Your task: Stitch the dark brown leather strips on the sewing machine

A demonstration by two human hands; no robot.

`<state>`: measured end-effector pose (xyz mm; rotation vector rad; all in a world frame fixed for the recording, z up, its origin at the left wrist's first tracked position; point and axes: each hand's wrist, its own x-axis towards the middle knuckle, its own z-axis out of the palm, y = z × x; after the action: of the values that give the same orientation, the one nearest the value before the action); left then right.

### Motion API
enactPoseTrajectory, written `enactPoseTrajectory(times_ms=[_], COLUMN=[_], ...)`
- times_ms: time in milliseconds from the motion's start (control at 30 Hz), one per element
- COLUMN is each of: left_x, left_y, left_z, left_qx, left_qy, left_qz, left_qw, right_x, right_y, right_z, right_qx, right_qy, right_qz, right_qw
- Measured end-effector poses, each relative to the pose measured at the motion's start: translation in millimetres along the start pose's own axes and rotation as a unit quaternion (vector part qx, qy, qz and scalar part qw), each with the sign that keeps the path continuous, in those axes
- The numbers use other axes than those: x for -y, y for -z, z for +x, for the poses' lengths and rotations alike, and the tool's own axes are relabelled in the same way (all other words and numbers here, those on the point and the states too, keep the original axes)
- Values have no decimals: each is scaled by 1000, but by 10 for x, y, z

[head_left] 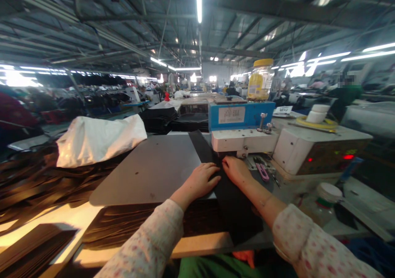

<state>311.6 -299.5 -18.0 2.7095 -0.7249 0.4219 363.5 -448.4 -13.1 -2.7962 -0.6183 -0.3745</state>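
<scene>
1. Left hand lies half-open, fingertips on the black cloth; right hand curls beside it, grip I can't tell.
2. Running beneath both hands, the cloth looks light, limp: press it flat near its edges.

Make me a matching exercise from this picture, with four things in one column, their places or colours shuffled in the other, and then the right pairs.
Things:
1. Yellow-lidded jar
2. Snips
3. White bundle
4. Dark strip

Places or colours:
A. Pink
B. At the fingertips of the left hand and right hand
C. On top of the blue machine part
D. On the brown fabric heap

Pairs: 1-C, 2-A, 3-D, 4-B.
</scene>
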Motion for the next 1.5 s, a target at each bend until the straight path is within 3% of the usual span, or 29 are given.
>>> enactPoseTrajectory(times_ms=[767, 1133, 1500], left_x=[38, 139, 285], left_y=[-6, 21, -29], left_z=[30, 92, 242], left_qx=[8, 42, 11], left_qy=[-3, 19, 30], left_qz=[-7, -20, 17], left_qw=[1000, 999, 999], right_x=[-9, -20, -4], right_y=[-30, -57, -51], right_z=[8, 12, 2], right_qx=[-2, 1, -8], right_qy=[-3, 9, 11], right_qz=[-5, -5, -15], right_qw=[1000, 1000, 1000])
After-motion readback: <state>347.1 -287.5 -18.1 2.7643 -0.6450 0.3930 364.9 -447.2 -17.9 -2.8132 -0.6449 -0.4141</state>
